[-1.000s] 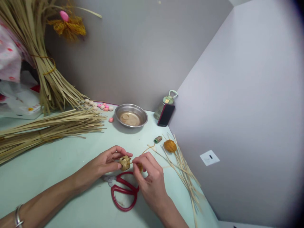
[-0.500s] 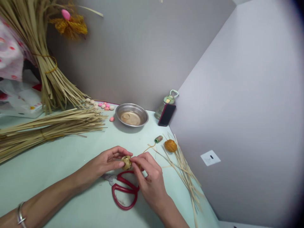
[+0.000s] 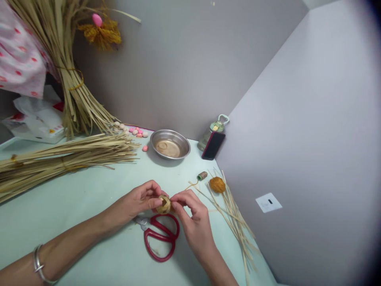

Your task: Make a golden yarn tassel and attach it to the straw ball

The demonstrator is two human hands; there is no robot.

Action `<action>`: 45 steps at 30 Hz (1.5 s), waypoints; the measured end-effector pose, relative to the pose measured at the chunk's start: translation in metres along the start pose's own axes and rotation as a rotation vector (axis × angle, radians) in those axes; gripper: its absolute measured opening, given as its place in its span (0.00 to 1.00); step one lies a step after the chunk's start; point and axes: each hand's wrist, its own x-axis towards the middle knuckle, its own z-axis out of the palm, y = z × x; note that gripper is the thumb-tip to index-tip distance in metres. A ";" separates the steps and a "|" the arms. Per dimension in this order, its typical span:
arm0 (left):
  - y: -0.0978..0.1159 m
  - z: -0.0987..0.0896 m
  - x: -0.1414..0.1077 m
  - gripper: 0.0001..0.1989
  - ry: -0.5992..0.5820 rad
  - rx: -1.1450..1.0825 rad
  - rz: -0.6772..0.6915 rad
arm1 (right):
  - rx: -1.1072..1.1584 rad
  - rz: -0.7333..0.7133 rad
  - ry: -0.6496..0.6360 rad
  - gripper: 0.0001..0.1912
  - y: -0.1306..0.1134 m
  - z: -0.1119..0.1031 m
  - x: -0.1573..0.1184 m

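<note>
A small woven straw ball (image 3: 164, 205) with gaps in its weave is pinched between the thumb and fingers of my left hand (image 3: 144, 200). At the ball's right edge, the thumb and index finger of my right hand (image 3: 193, 214) press together; whatever lies between them is too small to make out. Something orange shows partly behind those fingertips. Just below the ball, red-handled scissors (image 3: 160, 237) lie on the table, blades pointing left. An orange thread runs from behind my right hand to a small spool (image 3: 202, 176).
Loose straw strips (image 3: 235, 222) and an orange ball (image 3: 217, 184) lie at right. Behind stand a metal bowl (image 3: 170, 145) of water, a bottle (image 3: 205, 139) and a phone (image 3: 213, 145). Straw bundles (image 3: 68, 159) and pink and white beads (image 3: 137, 131) lie at left.
The view has shifted, so the scene sits further right. My right fingertips have moved from over the ball to its right edge. The ball looks slightly turned, a gap now facing me.
</note>
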 end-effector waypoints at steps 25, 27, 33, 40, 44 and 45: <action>-0.005 0.003 0.001 0.12 0.153 0.091 0.017 | -0.098 -0.083 -0.129 0.16 -0.007 0.003 -0.003; -0.005 0.005 0.001 0.12 0.153 0.084 0.023 | -0.108 -0.102 -0.123 0.17 -0.005 0.005 -0.004; -0.006 0.011 -0.001 0.14 0.195 0.129 -0.002 | -0.192 -0.154 -0.050 0.18 -0.002 0.011 -0.007; 0.005 0.014 -0.006 0.11 0.293 0.335 0.079 | -0.215 -0.194 0.001 0.18 -0.002 0.011 -0.006; 0.008 0.014 -0.013 0.07 0.397 0.682 0.339 | -0.221 -0.216 0.022 0.20 -0.001 0.010 -0.007; 0.007 0.014 -0.014 0.07 0.377 0.731 0.380 | -0.225 -0.220 0.028 0.21 0.000 0.011 -0.007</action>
